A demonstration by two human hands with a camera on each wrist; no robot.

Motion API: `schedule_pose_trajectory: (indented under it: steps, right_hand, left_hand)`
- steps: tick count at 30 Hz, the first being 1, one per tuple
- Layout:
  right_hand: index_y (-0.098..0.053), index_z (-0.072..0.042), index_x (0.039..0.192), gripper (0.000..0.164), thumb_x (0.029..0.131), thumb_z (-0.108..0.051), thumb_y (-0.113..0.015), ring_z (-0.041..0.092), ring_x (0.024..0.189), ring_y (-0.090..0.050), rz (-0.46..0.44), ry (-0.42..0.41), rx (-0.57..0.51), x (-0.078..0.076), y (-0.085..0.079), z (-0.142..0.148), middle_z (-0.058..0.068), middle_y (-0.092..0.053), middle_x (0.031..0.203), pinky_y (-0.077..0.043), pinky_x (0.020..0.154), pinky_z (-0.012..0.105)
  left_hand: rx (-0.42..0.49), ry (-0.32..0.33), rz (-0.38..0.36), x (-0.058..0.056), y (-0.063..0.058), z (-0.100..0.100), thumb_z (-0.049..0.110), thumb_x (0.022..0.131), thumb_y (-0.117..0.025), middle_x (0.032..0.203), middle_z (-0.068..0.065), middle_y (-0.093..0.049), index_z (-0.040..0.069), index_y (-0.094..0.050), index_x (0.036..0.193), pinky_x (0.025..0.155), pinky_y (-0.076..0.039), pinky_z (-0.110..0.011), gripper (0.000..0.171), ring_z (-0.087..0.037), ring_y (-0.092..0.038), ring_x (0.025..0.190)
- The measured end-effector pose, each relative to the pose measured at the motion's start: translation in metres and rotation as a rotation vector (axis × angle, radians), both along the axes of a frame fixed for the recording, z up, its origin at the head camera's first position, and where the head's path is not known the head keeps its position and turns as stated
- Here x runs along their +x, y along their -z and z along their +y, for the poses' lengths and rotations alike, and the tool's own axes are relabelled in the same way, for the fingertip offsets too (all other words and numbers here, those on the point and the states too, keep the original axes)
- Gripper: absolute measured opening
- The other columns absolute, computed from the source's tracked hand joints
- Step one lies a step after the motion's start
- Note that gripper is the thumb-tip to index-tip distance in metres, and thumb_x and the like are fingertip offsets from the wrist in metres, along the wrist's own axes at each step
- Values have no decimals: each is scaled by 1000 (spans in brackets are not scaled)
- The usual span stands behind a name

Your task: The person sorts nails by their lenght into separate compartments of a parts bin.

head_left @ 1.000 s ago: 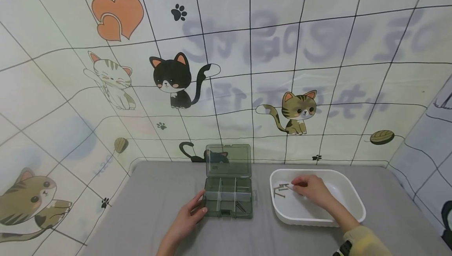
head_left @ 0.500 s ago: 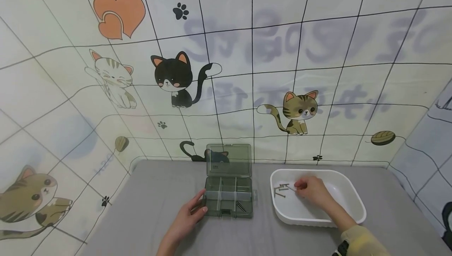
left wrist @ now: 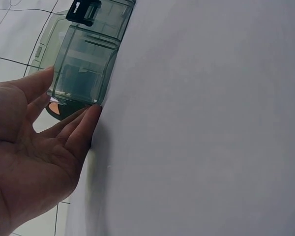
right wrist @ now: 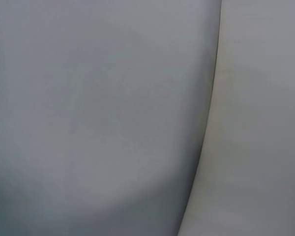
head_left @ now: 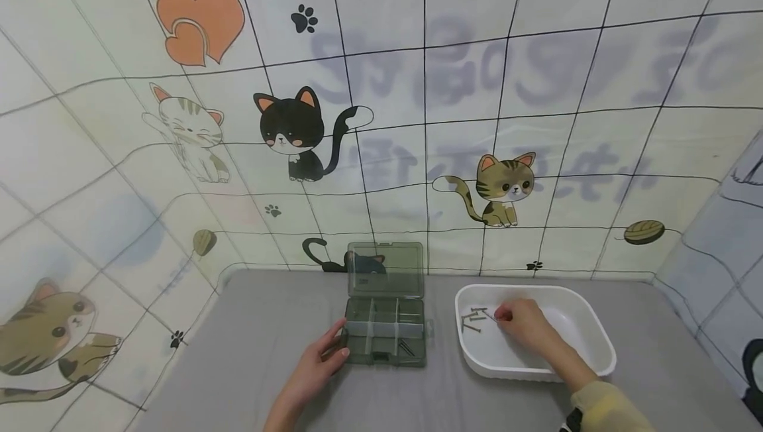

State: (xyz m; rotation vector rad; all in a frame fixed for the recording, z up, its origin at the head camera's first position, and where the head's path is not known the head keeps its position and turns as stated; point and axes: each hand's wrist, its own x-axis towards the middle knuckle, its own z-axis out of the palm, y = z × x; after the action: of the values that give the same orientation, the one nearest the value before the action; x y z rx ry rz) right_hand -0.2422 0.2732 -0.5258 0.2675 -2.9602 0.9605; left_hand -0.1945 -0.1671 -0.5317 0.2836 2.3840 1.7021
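A translucent green divided storage box point(head_left: 356, 350) lies on the table with its lid point(head_left: 384, 273) raised. In its front right compartment lie a few dark screws point(head_left: 406, 348). My left hand point(head_left: 314, 367) touches the box's left side; in the left wrist view, the thumb and extended fingertips meet that end of the box point(left wrist: 81, 69). Over the white tray point(head_left: 557, 374), my right hand point(head_left: 527, 323) pinches a thin screw point(head_left: 489, 315) between thumb and fingers. Several brass-coloured screws point(head_left: 471, 328) lie loose at the tray's left.
Grey cloth point(head_left: 268, 313) covers the table. A white sheet printed with cats point(head_left: 291, 130) and grid lines hangs behind and at the sides. The tray stands right of the box, with a strip of cloth between them. The right wrist view shows only the tray's pale wall point(right wrist: 255, 123) and cloth.
My right hand has shifted slightly right and down over the tray, its fingertips pinching the screw's end. The left hand and the box stay in place.
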Motion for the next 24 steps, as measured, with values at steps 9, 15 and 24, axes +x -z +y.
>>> schedule_pose_trajectory:
  steps: [9,15,24]
  right_hand:
    - [-74,2,84,5,80,5,-73,15,75,-58,14,-15,32,0,0,-4,1,-67,79,-51,67,33]
    - [-74,-1,83,10,75,6,-72,14,71,-55,-26,19,17,0,0,-3,0,-64,75,-48,63,29]
    - [-75,-1,85,12,76,4,-69,15,72,-53,-42,68,-30,1,-1,-1,-1,-63,76,-46,63,28]
  left_hand:
    - [-32,-27,15,0,1,0,13,102,-64,151,-38,-39,7,-44,156,102,-51,-51,57,-54,-46,135]
    - [-39,-28,13,0,0,1,13,102,-64,153,-36,-39,7,-44,156,104,-49,-53,58,-53,-43,137]
    - [-23,-27,23,0,2,3,11,102,-64,151,-37,-39,6,-44,155,102,-51,-49,57,-53,-44,136]
